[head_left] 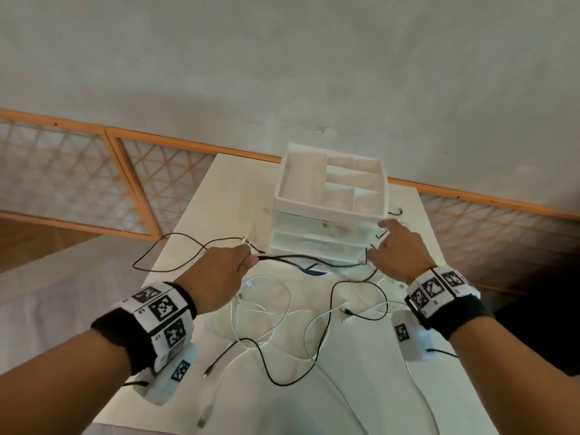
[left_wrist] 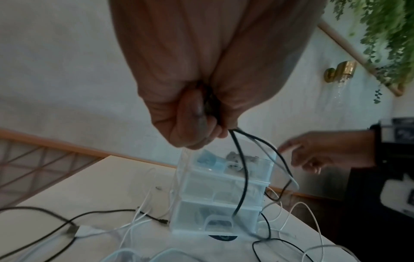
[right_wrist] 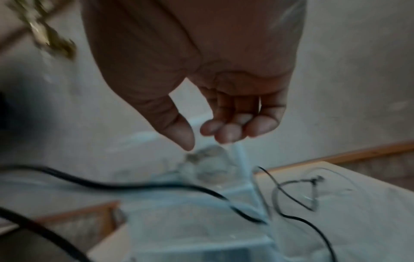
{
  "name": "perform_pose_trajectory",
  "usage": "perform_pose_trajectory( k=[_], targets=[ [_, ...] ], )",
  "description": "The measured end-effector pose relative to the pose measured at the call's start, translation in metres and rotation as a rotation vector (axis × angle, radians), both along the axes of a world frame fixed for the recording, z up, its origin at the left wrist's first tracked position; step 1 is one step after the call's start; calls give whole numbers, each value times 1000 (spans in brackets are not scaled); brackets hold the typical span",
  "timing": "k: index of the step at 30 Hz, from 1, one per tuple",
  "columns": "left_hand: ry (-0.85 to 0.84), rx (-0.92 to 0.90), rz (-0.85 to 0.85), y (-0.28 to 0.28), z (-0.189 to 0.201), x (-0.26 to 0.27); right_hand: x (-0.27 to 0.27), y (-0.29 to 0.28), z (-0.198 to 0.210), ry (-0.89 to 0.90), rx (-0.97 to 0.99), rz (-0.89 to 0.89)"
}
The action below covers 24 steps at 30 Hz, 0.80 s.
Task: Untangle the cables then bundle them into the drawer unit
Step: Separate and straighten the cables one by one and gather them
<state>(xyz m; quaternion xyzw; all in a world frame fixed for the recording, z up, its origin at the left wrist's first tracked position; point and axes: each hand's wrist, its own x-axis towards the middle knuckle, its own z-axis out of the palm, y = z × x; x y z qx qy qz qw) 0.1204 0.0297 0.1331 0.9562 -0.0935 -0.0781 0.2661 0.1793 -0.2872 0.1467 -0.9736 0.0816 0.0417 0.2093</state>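
Note:
A clear plastic drawer unit (head_left: 323,240) with a white divided tray on top stands at the middle of the white table (head_left: 226,189). My left hand (head_left: 229,265) grips black cable strands (head_left: 301,262) in a fist left of the unit; the fist with the black cable (left_wrist: 240,177) hanging from it fills the left wrist view. My right hand (head_left: 395,246) hovers at the unit's right front corner, fingers loosely bent, holding nothing; the right wrist view shows its empty fingers (right_wrist: 226,131). Black and white cables (head_left: 282,312) lie tangled on the table in front.
A black cable loop (head_left: 163,255) hangs over the table's left edge. A black cable end (head_left: 396,211) lies right of the unit. An orange-framed lattice rail (head_left: 125,177) runs behind the table along the wall. The unit's top drawer holds some small items (left_wrist: 233,159).

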Motion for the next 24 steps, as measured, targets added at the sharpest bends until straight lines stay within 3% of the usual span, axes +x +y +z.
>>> perform_pose_trajectory(
  k=[3, 5, 7, 11, 14, 16, 20, 24],
  targets=[
    [19, 4, -72, -10, 3, 4, -30, 41, 30, -134, 199, 192],
    [-28, -71, -173, -23, 12, 3, -49, 71, 34, 3, 241, 439],
    [-92, -167, -277, -34, 26, -1, -56, 85, 11, 145, 102, 542],
    [-2, -311, -295, -27, 36, -5, -28, 38, -23, 319, 13, 200],
    [169, -47, -333, -10, 13, -8, -10, 1, -28, 4, -26, 32],
    [263, 97, -334, -8, -14, -10, -14, 2, -40, -215, 36, 14],
    [405, 360, -248, -5, -60, -14, -40, 25, -75, -5, 230, 114],
    [331, 208, -39, 4, -69, -11, -81, 32, -116, -64, 152, 71]
  ],
)
